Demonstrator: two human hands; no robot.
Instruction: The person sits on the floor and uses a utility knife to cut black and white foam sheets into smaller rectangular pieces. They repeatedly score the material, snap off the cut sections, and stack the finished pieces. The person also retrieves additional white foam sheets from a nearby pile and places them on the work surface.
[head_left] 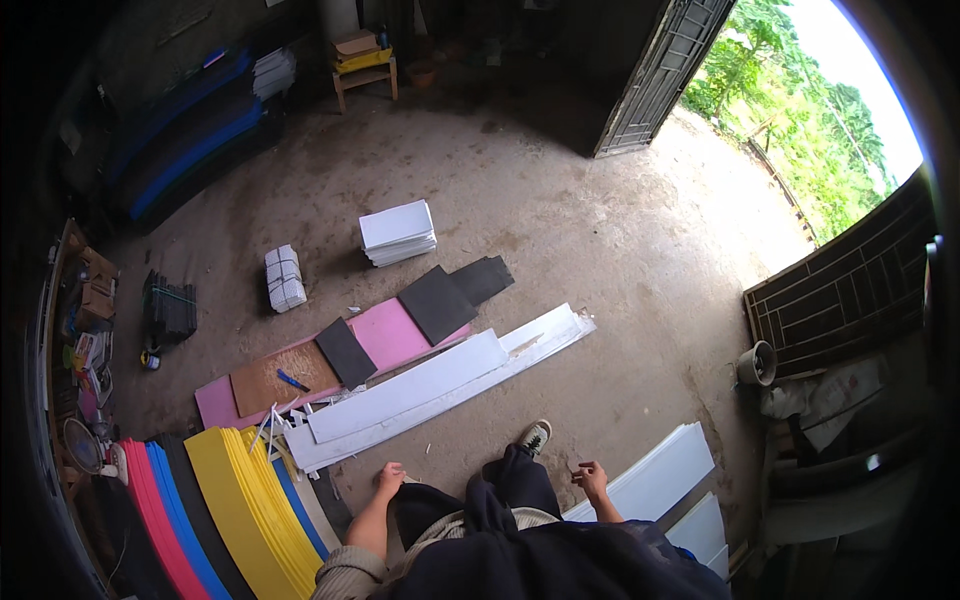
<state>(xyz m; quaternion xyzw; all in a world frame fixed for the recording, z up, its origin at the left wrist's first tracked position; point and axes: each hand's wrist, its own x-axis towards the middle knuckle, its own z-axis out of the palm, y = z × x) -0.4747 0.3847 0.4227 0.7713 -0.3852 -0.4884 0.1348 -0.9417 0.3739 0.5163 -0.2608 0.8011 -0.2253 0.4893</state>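
My left hand (pixel 390 474) hangs beside my left thigh, fingers loosely bent, with nothing visible in it. My right hand (pixel 591 477) is held out at my right side, its fingers partly apart, and I make out nothing in it. Long white foam sheets (pixel 410 385) lie on the floor ahead of my left hand, overlapping at a slant. Just beyond them, a pink sheet (pixel 385 330) carries a brown board (pixel 270 378) with a blue cutter knife (pixel 293 380) on it, plus dark grey pieces (pixel 437 305). More white sheets (pixel 655 470) lie beside my right hand.
Yellow sheets (pixel 235 490) and pink, blue and black ones are stacked at the lower left. Farther off stand a white stack (pixel 398 230), a tied white bundle (pixel 285 278) and a tied black bundle (pixel 170 308). A metal door (pixel 660 80) stands open; a bucket (pixel 757 363) sits right.
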